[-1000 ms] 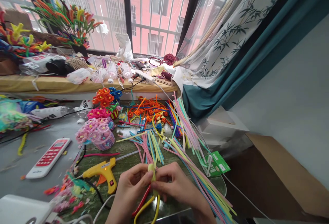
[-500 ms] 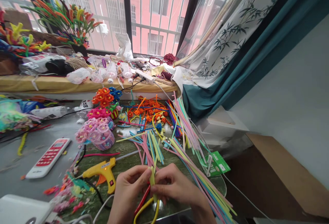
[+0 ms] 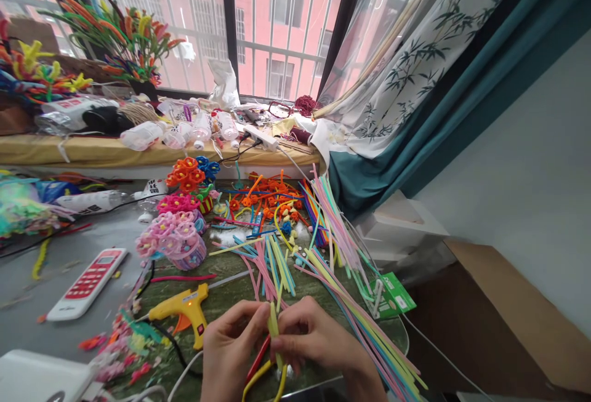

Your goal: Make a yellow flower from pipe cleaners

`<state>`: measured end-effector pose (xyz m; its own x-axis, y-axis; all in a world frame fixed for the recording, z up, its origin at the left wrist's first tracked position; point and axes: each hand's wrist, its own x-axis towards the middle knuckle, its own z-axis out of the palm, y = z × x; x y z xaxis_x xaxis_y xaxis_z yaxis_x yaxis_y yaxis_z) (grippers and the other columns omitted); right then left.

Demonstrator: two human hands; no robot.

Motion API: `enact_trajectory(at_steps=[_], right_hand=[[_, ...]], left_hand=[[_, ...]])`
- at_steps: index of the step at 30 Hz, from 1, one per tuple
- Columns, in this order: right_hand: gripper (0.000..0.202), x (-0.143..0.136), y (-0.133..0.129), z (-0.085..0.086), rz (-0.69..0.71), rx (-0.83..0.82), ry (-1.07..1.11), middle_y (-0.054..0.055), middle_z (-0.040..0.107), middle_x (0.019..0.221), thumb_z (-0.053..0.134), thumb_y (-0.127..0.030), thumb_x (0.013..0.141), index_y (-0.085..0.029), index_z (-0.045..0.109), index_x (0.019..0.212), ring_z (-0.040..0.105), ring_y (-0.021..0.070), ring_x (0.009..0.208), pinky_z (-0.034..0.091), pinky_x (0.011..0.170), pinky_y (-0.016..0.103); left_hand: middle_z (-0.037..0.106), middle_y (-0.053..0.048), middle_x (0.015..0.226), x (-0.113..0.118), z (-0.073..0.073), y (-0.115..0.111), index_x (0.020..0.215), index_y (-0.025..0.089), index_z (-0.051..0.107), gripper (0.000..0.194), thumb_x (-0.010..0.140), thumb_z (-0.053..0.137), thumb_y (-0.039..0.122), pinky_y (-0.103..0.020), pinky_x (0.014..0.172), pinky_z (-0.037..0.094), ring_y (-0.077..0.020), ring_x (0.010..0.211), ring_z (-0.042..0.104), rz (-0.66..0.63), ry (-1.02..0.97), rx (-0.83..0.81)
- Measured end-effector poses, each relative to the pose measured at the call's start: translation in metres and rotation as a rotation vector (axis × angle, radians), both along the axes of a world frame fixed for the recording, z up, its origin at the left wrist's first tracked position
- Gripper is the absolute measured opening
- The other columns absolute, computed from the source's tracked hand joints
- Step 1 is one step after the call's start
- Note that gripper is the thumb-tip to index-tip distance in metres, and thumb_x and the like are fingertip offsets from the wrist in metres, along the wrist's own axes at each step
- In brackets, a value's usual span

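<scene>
My left hand [image 3: 237, 343] and my right hand [image 3: 314, 340] meet at the bottom centre, both pinching a short pale yellow-green pipe cleaner bundle [image 3: 274, 327] that stands roughly upright between the fingertips. Below the fingers hang a yellow looped strand [image 3: 253, 382] and a red piece [image 3: 258, 356]; whether they are joined to the bundle cannot be made out. Just beyond the hands lie pastel pipe cleaners [image 3: 272, 266] in pink, blue and yellow. A yellow glue gun [image 3: 182, 311] rests to the left of my left hand.
Long pastel stems [image 3: 360, 316] run along the right table edge beside a green card [image 3: 394, 294]. Fuzzy flower pots [image 3: 184, 251], a white-and-red remote [image 3: 87, 285] and a white device [image 3: 41, 377] lie left. Bottles [image 3: 143, 135] and a power strip [image 3: 261, 137] line the sill.
Both hands hold nearly the same pose, with slight finger shifts around the yellow-green bundle. The yellow loop below has moved slightly to the right.
</scene>
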<state>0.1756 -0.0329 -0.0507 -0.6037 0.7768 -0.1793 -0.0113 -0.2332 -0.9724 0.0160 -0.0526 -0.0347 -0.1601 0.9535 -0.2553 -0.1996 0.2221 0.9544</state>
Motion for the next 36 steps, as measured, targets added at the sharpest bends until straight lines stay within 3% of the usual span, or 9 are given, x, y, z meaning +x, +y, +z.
enact_trajectory(at_steps=[2,5,7,10,14,22,36], right_hand=[[0.054,0.000,0.000,0.000,-0.003,-0.012,0.008,-0.002,0.056,0.052,0.075,-0.062,0.076,-0.008,0.071,0.072,0.051,0.0073,0.042,0.035,0.041,0.017],[0.054,0.000,0.000,-0.001,-0.030,-0.004,0.006,-0.003,0.056,0.050,0.073,-0.062,0.077,-0.008,0.072,0.073,0.050,0.0070,0.041,0.034,0.041,0.017],[0.054,0.000,0.000,-0.002,-0.045,0.019,0.006,-0.003,0.055,0.049,0.072,-0.061,0.079,-0.008,0.071,0.071,0.049,0.0067,0.040,0.033,0.040,0.017],[0.054,0.000,0.001,-0.004,-0.042,0.029,0.010,-0.003,0.055,0.049,0.072,-0.061,0.078,-0.008,0.070,0.068,0.049,0.0073,0.040,0.033,0.041,0.018],[0.056,-0.001,0.000,-0.004,-0.038,0.026,-0.009,-0.002,0.055,0.049,0.073,-0.063,0.076,-0.008,0.069,0.066,0.049,0.0079,0.040,0.033,0.040,0.019],[0.056,0.000,-0.002,0.002,-0.027,0.052,-0.035,-0.003,0.055,0.051,0.076,-0.063,0.074,-0.008,0.071,0.066,0.047,0.0070,0.041,0.034,0.041,0.019],[0.051,-0.001,-0.006,0.013,-0.042,0.208,-0.085,-0.003,0.054,0.050,0.070,-0.058,0.082,-0.011,0.072,0.061,0.049,0.0103,0.049,0.039,0.050,0.021]], left_hand=[[0.062,0.002,0.053,-0.002,-0.003,0.000,0.062,0.016,0.074,0.032,0.062,0.085,0.047,-0.017,0.046,0.039,-0.0096,0.049,0.046,-0.009,0.018,0.026],[0.064,0.000,0.058,-0.008,-0.009,0.003,0.072,0.016,0.078,0.033,0.066,0.082,0.049,-0.018,0.045,0.039,-0.0101,0.049,0.046,-0.151,0.053,0.042],[0.060,0.001,0.059,-0.011,-0.012,0.005,0.075,0.016,0.079,0.032,0.066,0.084,0.047,-0.018,0.045,0.038,-0.0101,0.050,0.046,-0.252,0.080,0.068],[0.053,0.002,0.060,-0.012,-0.011,0.006,0.068,0.016,0.078,0.030,0.068,0.083,0.046,-0.017,0.046,0.035,-0.0102,0.053,0.045,-0.291,0.114,0.125],[0.048,0.003,0.058,-0.008,-0.007,0.004,0.064,0.016,0.076,0.035,0.076,0.076,0.049,-0.018,0.045,0.032,-0.0097,0.052,0.040,-0.274,0.144,0.131],[0.049,0.004,0.057,0.004,0.000,-0.003,0.058,0.017,0.072,0.035,0.073,0.079,0.047,-0.019,0.049,0.031,-0.0090,0.053,0.038,-0.130,0.023,0.100],[0.046,0.005,0.057,0.010,0.006,-0.007,0.051,0.015,0.064,0.038,0.069,0.082,0.042,-0.017,0.047,0.030,-0.0071,0.051,0.038,-0.064,-0.008,0.095]])
